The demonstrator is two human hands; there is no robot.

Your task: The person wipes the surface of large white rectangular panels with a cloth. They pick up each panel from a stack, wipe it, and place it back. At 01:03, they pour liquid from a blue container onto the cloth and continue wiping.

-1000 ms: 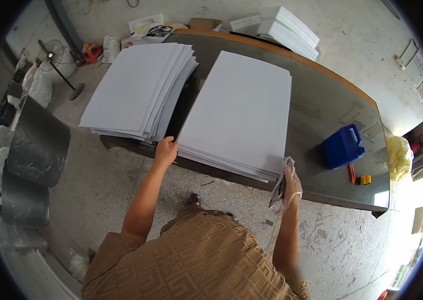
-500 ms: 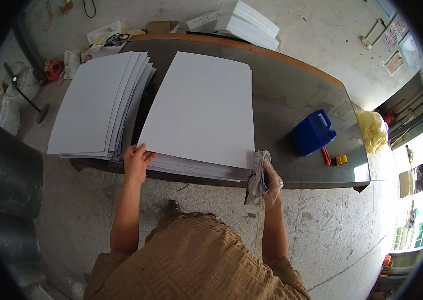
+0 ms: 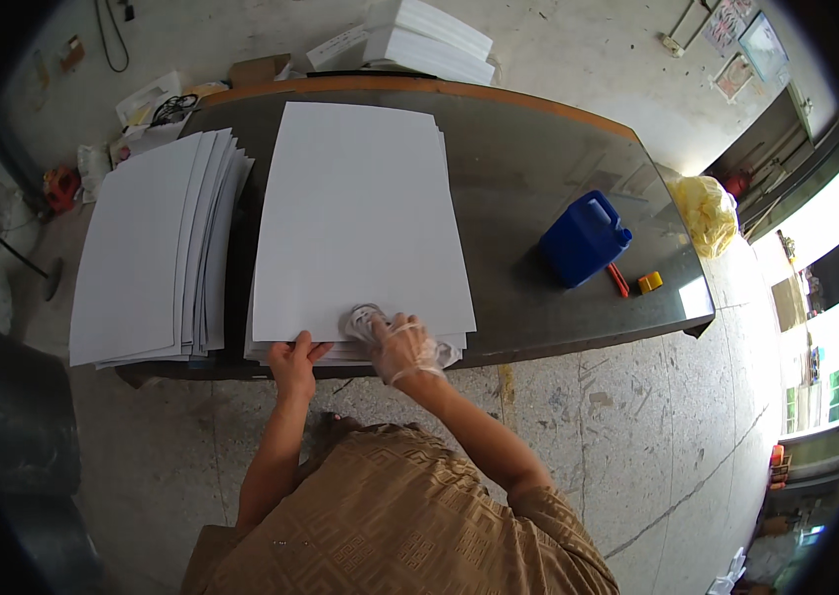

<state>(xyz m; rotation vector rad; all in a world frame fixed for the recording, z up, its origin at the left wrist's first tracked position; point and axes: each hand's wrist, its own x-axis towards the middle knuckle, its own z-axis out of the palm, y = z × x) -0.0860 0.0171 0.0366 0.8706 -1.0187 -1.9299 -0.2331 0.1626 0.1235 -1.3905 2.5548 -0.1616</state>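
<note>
A large white sheet (image 3: 355, 208) lies on top of a stack on the dark table, a little askew to the sheets under it. My left hand (image 3: 294, 365) is at its near edge, left of the middle, with the fingers closed on the border. My right hand (image 3: 405, 349), in a thin clear plastic glove, presses a bunched grey cloth (image 3: 364, 319) onto the sheet near that same edge. Part of the cloth is hidden under the fingers. To the left stands a second stack of white sheets (image 3: 137, 248), its edges uneven.
A blue jerrycan (image 3: 583, 238) stands on the right of the glossy table (image 3: 518, 149). Beside it lie a red-handled tool (image 3: 617, 280) and a small yellow object (image 3: 649, 283). A yellow plastic bag (image 3: 707, 213) is past the right edge; white foam blocks (image 3: 429, 45) lie beyond the far edge.
My right hand has swung left with the cloth, from beside the sheet's near right corner onto its surface. My left hand has shifted inward along the near edge, and the sheet now lies lower.
</note>
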